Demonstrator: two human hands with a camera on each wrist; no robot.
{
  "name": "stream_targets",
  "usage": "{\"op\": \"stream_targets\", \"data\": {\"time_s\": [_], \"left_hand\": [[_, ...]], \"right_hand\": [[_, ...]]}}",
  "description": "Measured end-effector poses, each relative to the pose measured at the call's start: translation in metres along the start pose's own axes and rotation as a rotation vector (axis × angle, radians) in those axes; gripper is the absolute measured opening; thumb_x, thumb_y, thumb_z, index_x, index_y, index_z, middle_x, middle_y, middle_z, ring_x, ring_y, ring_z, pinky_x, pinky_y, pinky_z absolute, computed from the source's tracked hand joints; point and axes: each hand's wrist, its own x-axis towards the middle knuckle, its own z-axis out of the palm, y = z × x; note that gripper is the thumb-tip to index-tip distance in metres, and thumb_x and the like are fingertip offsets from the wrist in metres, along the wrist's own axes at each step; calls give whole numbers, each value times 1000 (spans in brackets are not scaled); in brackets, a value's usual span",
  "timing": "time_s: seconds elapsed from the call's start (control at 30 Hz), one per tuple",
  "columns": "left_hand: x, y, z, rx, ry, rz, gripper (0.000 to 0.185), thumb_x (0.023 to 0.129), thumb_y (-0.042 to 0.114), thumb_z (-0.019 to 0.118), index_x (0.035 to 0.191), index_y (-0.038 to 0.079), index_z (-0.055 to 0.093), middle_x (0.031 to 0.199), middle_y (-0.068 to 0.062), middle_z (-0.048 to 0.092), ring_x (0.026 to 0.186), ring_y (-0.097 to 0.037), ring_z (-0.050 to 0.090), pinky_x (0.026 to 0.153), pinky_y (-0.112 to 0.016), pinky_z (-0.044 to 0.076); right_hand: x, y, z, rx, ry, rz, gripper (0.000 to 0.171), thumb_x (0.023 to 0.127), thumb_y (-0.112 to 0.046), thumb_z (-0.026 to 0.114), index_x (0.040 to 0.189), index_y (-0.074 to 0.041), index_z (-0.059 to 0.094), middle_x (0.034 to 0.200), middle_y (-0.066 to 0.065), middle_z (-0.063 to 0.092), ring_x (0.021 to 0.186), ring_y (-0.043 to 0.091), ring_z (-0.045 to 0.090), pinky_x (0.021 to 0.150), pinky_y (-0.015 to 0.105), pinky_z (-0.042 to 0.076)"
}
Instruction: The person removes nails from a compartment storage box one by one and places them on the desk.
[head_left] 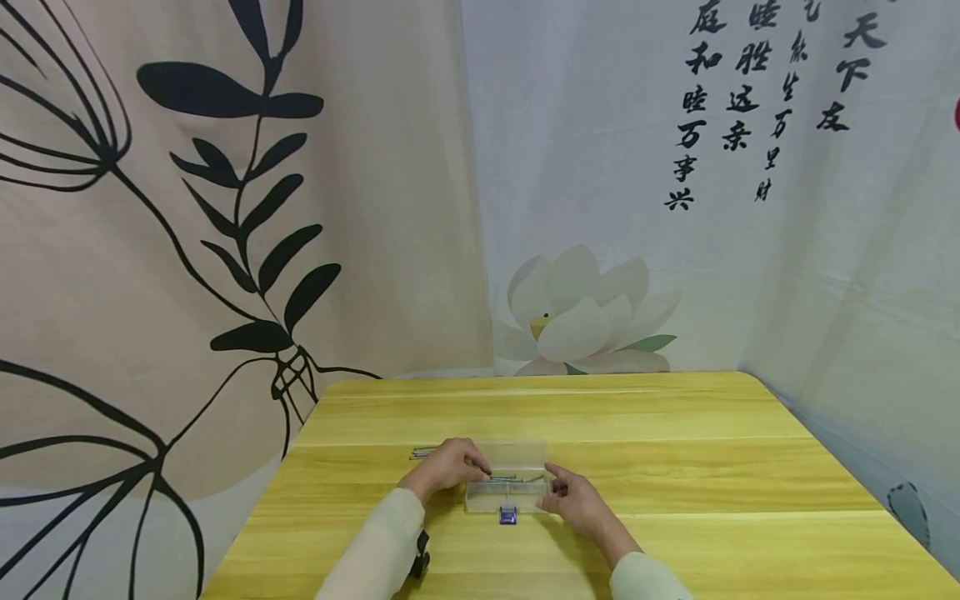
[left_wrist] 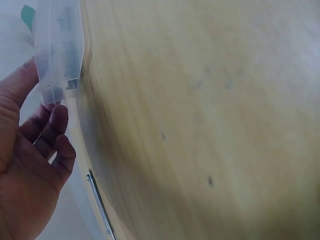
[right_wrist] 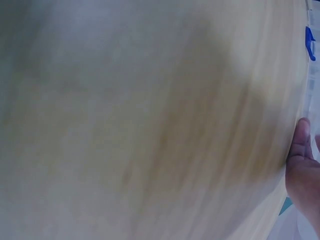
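Observation:
A clear plastic box [head_left: 487, 502] with its lid [head_left: 517, 454] folded back lies on the wooden table, its blue latch [head_left: 507, 515] facing me. Thin metal pieces that look like nails or screws [head_left: 506, 478] lie in its rear part. My left hand [head_left: 448, 465] is at the box's left end, thumb and bent fingers around the corner; part of that contact is hidden. At the opposite end my right hand [head_left: 581, 502] grips the side between thumb and fingers. In the right wrist view only part of the right hand [right_wrist: 302, 167] shows, beside the box edge.
More long thin metal pieces [head_left: 422, 452] lie on the table left of the box, behind the left hand. The wooden tabletop [head_left: 675, 467] reaches back to a printed curtain [head_left: 405, 250]. A dark strap device [head_left: 420, 557] sits at the left wrist.

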Motion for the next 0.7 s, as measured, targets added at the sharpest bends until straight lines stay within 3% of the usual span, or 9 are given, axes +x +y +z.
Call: {"op": "stream_targets", "data": {"time_s": [0.47, 0.7], "left_hand": [[5, 3, -1, 85, -41, 14, 8, 87, 10, 77, 91, 14, 82, 86, 6, 58, 76, -10, 53, 68, -27, 49], [8, 5, 1, 146, -46, 24, 7, 86, 9, 78, 87, 14, 82, 85, 6, 56, 74, -9, 52, 68, -26, 49]], "right_hand": [[1, 1, 1, 5, -4, 9, 69, 91, -7, 72, 149, 6, 37, 111, 15, 54, 95, 24, 49, 76, 36, 48], [2, 1, 2, -11, -5, 20, 69, 91, -8, 72, 149, 5, 37, 115, 15, 55, 100, 25, 50, 81, 38, 49]]}}
